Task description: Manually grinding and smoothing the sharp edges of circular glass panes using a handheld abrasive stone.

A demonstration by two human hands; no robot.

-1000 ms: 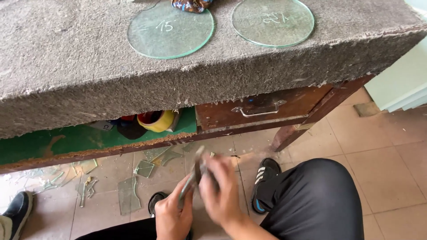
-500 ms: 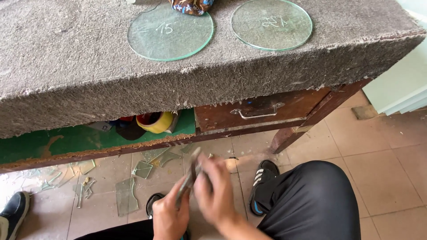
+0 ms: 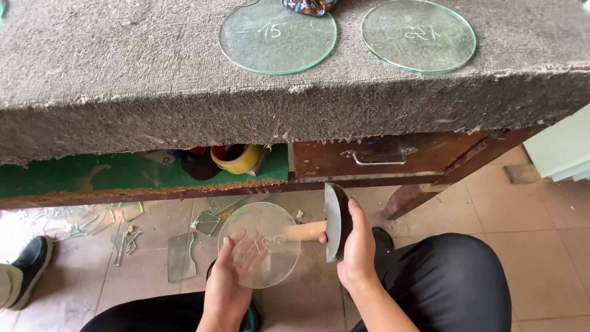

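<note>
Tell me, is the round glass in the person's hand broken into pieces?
No, the round glass disc lying on the left hand looks whole; the broken pieces lie on the floor.

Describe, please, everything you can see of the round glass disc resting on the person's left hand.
The glass disc is a clear, thin, flat circle with a faint green edge and some white marking on its face. It looks whole, with no cracks or chips showing. It lies nearly level on the open palm and fingers of the left hand, below the front edge of the felt-covered bench and above the tiled floor, which is strewn with glass scraps. Its right edge lies near the stone block in the right hand; contact is unclear.
</note>
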